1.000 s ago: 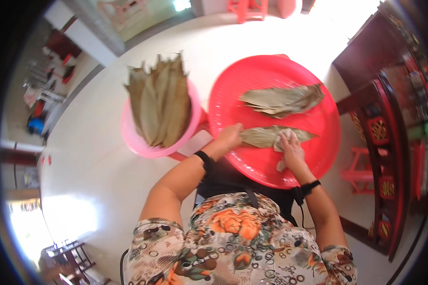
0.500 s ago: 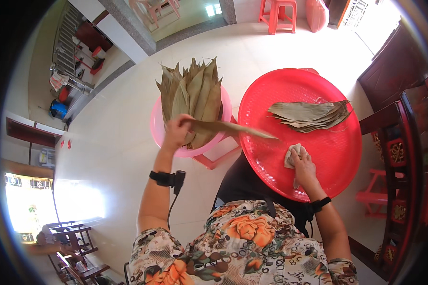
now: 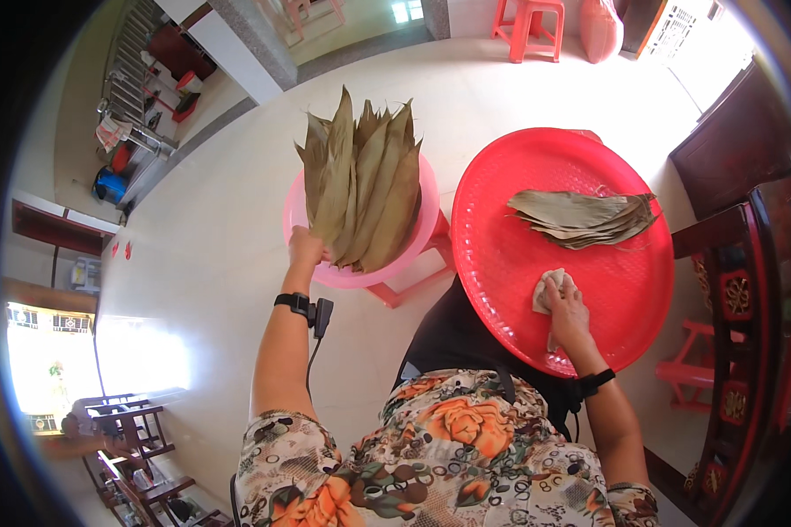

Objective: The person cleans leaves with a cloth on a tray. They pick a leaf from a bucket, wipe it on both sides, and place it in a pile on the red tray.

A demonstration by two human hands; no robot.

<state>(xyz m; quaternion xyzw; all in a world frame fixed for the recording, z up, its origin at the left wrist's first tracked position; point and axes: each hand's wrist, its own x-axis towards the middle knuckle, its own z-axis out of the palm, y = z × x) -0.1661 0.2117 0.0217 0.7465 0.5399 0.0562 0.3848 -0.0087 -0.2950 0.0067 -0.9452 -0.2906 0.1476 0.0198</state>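
Note:
Long olive-green leaves [image 3: 387, 198] stand in a pink basin [image 3: 338, 278] at the middle left, their pointed tips upward. My left hand [image 3: 306, 248] is at the basin's near left side, pinching the lower end of one leaf [image 3: 336, 180], which points up in front of the bunch. To the right is a large round red tray [image 3: 488, 255], tilted over my lap. A small stack of flat leaves [image 3: 580, 215] lies across its far part. On the tray's near part, my right hand [image 3: 570, 316] is closed on a crumpled pale cloth [image 3: 542, 297], partly hidden under the fingers.
A red stool [image 3: 439, 246] supports the basin. Dark carved wooden furniture [image 3: 734, 290] stands close on the right, with a low red stool [image 3: 690, 369] beside it. Farther off are another red stool [image 3: 532, 31] and a pink sack [image 3: 601, 35].
My left hand has swung the leaf from lying sideways toward the tray to upright against the bunch, moving left and down. My right hand stays on the cloth. The view has shifted slightly.

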